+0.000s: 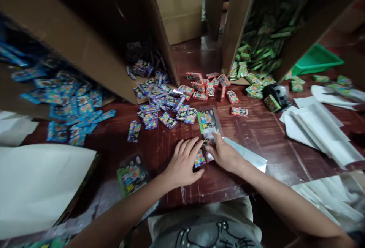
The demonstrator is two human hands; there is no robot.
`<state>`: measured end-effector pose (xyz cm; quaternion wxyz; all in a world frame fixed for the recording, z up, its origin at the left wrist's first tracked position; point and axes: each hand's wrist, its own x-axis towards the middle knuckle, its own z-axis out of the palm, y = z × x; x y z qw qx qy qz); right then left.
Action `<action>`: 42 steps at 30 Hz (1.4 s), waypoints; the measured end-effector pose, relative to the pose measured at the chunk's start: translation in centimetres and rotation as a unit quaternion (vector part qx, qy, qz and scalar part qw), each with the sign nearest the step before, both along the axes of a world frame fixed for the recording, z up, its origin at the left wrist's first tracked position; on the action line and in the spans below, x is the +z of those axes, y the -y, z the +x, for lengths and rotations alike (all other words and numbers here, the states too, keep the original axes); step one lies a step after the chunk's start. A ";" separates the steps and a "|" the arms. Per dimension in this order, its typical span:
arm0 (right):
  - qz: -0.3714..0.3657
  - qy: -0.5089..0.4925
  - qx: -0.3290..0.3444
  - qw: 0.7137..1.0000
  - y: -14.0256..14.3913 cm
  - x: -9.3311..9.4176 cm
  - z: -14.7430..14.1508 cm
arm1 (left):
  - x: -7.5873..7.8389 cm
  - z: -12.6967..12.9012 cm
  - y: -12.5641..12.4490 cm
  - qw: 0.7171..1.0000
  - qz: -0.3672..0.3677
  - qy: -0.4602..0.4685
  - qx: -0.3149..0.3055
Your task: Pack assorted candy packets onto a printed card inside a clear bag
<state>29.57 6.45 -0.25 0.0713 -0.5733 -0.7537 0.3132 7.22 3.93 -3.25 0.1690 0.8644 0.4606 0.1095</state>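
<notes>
My left hand [184, 162] curves palm down over a few small printed packets [199, 159], with its thumb and fingers on either side of them. My right hand [228, 156] meets it from the right. Its thumb lies by the packets, and its fingers are on the lower end of a clear printed plastic pouch [207, 119] with a green edge. The pouch lies flat on the table, pointing away from me. The right fingertips are partly hidden. A similar green-edged pouch [132, 176] lies left of my left forearm.
Open cartons stand behind, spilling blue packets [76, 100], purple packets [159, 96] and green packets [256, 82]. Red packets [209, 86] lie between them. At right are a black tape dispenser [278, 94], white sheets [316, 126] and a green tray [319, 60]. White paper [42, 183] covers the left.
</notes>
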 end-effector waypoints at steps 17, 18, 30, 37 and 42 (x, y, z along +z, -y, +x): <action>0.246 0.268 -0.213 0.907 -24.5 -1.6 20.1 | 1.3 0.1 -1.8 0.997 0.039 -0.030 -0.058; 0.254 0.261 -0.194 0.911 -23.5 -1.2 19.7 | 1.7 -0.8 -1.7 0.998 0.032 -0.034 -0.043; 0.110 -0.052 0.282 0.952 -1.9 -2.8 7.5 | 0.4 -7.8 -0.6 0.993 -0.115 -0.037 0.013; 0.149 -0.016 0.260 0.954 -3.5 -4.3 7.8 | -0.7 -5.2 -0.8 0.995 -0.079 -0.026 0.046; 0.141 -0.045 0.278 0.949 -3.6 -5.0 7.1 | -1.4 -4.0 -0.6 0.996 -0.060 -0.006 0.058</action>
